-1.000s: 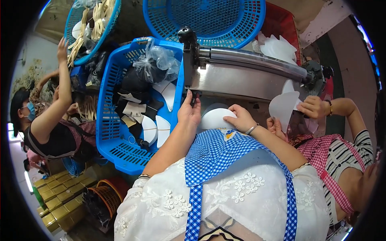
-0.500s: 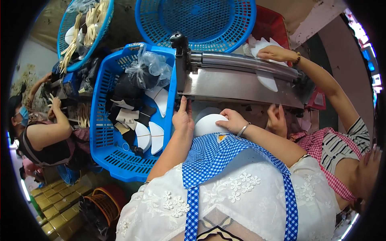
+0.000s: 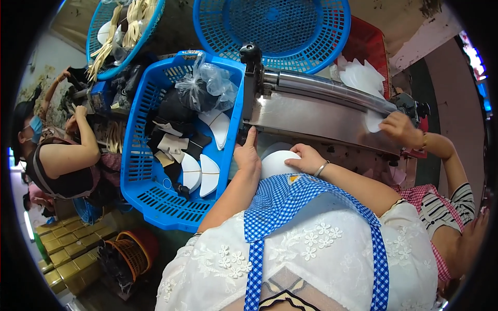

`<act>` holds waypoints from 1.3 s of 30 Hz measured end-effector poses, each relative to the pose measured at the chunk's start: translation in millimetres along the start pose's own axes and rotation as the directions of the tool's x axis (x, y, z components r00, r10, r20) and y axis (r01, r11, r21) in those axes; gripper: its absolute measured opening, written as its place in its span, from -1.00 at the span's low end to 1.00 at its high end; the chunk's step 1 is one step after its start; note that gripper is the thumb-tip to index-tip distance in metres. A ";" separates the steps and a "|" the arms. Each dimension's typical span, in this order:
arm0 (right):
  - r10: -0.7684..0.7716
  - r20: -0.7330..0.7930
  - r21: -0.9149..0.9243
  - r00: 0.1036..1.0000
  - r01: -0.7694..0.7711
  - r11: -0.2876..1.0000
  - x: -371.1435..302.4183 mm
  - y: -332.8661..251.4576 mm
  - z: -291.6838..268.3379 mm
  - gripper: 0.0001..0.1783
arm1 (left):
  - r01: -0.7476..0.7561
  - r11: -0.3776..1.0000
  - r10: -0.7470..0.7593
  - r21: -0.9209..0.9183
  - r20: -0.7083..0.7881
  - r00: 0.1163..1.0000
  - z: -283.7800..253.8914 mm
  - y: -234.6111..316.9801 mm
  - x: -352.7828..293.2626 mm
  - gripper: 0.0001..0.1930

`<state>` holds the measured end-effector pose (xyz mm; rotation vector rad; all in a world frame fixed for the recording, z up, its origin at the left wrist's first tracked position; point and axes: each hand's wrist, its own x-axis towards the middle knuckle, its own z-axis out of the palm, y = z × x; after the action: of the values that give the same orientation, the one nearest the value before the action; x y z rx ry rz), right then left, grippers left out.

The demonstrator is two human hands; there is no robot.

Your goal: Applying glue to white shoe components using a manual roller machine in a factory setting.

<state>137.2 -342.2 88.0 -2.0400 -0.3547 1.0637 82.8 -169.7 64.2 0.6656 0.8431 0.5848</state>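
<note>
Between my hands, just in front of my body, are smooth white curved pieces point(image 3: 277, 163), partly hidden by my apron. My right hand point(image 3: 309, 160) pinches their right side, thumb on top. My left hand point(image 3: 248, 159) is at the near left corner of a metal roller machine point(image 3: 316, 116), its thumb pointing up against the edge; its other fingers are mostly hidden. A co-worker's hand point(image 3: 399, 129) on the right, slightly blurred, touches a white piece point(image 3: 373, 122) lying on the machine's metal plate below the roller.
On the left, a blue basket point(image 3: 179, 220) holds banded white pieces, dark scraps and a clear plastic bag point(image 3: 220, 85). A round blue basket point(image 3: 340, 44) stands behind the machine, beside a red crate point(image 3: 376, 46) with white pieces. Another person point(image 3: 62, 166) works at far left.
The co-worker's hand has come from behind the roller to its near side, at the plate's right part. The white piece there is farther right. My hands keep their hold; the view has shifted slightly.
</note>
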 end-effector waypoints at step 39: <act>-0.354 -0.492 0.006 0.795 0.410 0.912 -72.4 -58.5 -33.2 -0.84 | -0.320 0.646 -0.350 0.693 0.642 0.682 18.3 79.1 -59.0 -0.80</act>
<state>125.5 -362.0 184.1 -1.9373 -0.4120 0.2974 50.2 -164.5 158.9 1.5718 0.2554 -0.1666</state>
